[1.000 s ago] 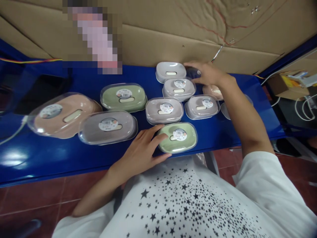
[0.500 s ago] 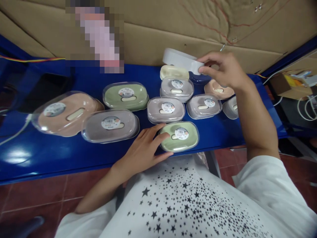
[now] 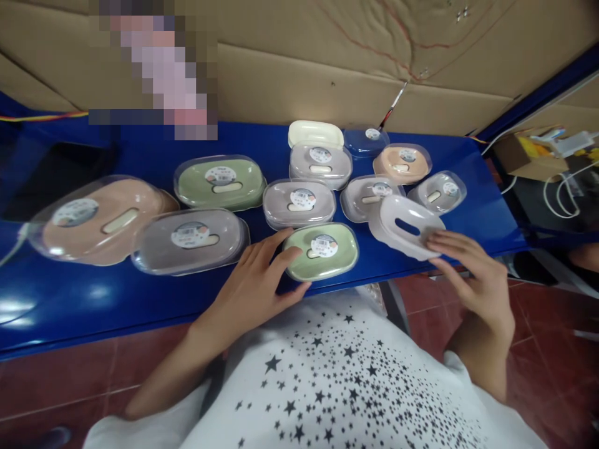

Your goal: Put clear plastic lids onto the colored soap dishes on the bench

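My right hand (image 3: 472,274) holds a white soap-dish top (image 3: 405,224) with an oval slot, tilted just above the front edge of the blue table (image 3: 116,299), right of a green soap box (image 3: 322,251). My left hand (image 3: 255,284) rests with fingers spread against the left end of that green box. A cream soap-dish base (image 3: 316,133) sits bare at the back, behind a grey packaged box (image 3: 321,163).
Several packaged soap boxes lie on the table: a pink one (image 3: 100,215), grey ones (image 3: 189,237) (image 3: 299,202), a green one (image 3: 219,182), a peach one (image 3: 402,162). A loose clear lid (image 3: 365,140) lies at the back. Cardboard (image 3: 327,56) lines the wall. Cables (image 3: 564,193) hang right.
My right hand lifted the white top off the cream base at the back and brought it toward me to the table's front right. My left hand stayed on the green box.
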`<act>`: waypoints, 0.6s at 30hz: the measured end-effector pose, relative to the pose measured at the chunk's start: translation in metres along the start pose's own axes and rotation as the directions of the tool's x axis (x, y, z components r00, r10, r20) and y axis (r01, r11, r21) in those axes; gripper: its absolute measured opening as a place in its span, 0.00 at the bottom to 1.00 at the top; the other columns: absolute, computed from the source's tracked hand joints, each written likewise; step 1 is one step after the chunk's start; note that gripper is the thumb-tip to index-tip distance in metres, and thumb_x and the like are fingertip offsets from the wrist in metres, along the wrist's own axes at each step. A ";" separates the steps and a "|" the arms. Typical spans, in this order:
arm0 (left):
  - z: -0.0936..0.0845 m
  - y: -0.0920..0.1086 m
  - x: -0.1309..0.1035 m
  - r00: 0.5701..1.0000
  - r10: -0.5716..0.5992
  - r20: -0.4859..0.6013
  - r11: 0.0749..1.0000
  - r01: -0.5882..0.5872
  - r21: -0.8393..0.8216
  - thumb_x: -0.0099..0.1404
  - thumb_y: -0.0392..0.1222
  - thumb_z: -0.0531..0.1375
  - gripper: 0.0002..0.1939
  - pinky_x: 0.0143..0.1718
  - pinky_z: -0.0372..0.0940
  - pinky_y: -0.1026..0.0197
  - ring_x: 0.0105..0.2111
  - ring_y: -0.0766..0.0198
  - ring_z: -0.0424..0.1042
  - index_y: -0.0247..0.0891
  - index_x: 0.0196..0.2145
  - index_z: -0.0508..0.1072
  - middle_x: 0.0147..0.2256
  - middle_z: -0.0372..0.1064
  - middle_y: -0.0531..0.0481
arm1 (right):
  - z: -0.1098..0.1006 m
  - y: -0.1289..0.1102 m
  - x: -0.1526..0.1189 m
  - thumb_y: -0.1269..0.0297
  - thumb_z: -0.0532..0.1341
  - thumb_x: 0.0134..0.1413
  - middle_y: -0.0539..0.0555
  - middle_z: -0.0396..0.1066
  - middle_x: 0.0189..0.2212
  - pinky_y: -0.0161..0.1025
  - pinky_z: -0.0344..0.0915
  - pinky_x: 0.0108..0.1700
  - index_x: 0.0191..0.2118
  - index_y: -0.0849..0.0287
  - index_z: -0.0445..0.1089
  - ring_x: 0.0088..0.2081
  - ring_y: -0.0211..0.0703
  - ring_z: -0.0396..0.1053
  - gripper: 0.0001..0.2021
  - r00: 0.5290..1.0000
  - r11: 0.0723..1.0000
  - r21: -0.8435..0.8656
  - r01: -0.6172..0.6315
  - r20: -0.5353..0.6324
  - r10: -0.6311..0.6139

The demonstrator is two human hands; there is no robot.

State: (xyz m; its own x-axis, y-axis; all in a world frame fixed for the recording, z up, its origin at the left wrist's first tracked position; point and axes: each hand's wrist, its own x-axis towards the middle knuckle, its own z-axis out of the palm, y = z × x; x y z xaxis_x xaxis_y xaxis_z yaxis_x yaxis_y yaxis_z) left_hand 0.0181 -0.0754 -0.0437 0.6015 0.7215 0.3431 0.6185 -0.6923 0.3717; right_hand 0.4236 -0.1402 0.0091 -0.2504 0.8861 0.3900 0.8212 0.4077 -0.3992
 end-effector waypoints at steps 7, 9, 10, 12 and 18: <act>-0.003 -0.004 0.000 1.000 -0.019 0.003 1.000 0.019 0.015 0.71 0.45 0.65 0.26 0.59 0.73 0.35 0.62 0.36 0.71 0.41 0.61 0.60 0.66 0.63 0.31 | 0.015 0.026 -0.046 0.73 0.62 0.70 0.52 0.76 0.62 0.62 0.71 0.67 0.57 0.46 0.78 0.69 0.56 0.69 0.17 0.995 0.993 -0.048 -0.103 -0.004 0.103; -0.001 -0.004 0.000 1.000 -0.013 -0.008 1.000 0.013 0.010 0.71 0.45 0.65 0.27 0.59 0.73 0.36 0.63 0.36 0.70 0.41 0.62 0.59 0.66 0.62 0.30 | 0.021 0.027 -0.036 0.73 0.61 0.71 0.53 0.73 0.65 0.65 0.68 0.69 0.60 0.46 0.76 0.71 0.57 0.66 0.18 0.996 0.992 -0.093 -0.086 -0.015 0.085; 0.000 -0.004 0.000 1.000 -0.011 -0.016 1.000 0.012 0.009 0.71 0.44 0.65 0.27 0.59 0.73 0.36 0.64 0.36 0.70 0.40 0.62 0.59 0.65 0.62 0.30 | 0.024 0.025 -0.028 0.72 0.61 0.71 0.54 0.71 0.67 0.66 0.66 0.70 0.61 0.46 0.75 0.72 0.58 0.64 0.19 0.997 0.991 -0.110 -0.074 -0.015 0.073; 0.003 -0.002 0.000 1.000 -0.013 -0.026 1.000 0.013 0.016 0.71 0.45 0.65 0.27 0.59 0.73 0.36 0.64 0.36 0.69 0.40 0.62 0.60 0.65 0.62 0.29 | 0.032 0.019 -0.014 0.70 0.63 0.70 0.54 0.69 0.69 0.66 0.64 0.71 0.64 0.46 0.73 0.73 0.59 0.62 0.21 0.999 0.993 -0.111 -0.029 0.011 0.031; 0.015 0.011 0.012 1.000 -0.005 -0.011 0.994 0.006 0.113 0.74 0.51 0.63 0.23 0.56 0.73 0.38 0.59 0.40 0.74 0.41 0.61 0.64 0.63 0.66 0.32 | 0.048 0.003 0.020 0.63 0.64 0.71 0.57 0.67 0.70 0.64 0.63 0.71 0.70 0.48 0.66 0.72 0.59 0.62 0.25 0.982 0.984 -0.110 0.144 0.142 -0.128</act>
State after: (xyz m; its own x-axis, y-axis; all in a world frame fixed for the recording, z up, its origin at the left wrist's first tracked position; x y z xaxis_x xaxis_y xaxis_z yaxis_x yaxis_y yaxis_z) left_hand 0.0396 -0.0746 -0.0481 0.5929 0.7247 0.3511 0.6750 -0.6850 0.2741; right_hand 0.3961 -0.1112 -0.0242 -0.4236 0.8490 0.3157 0.8278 0.5044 -0.2456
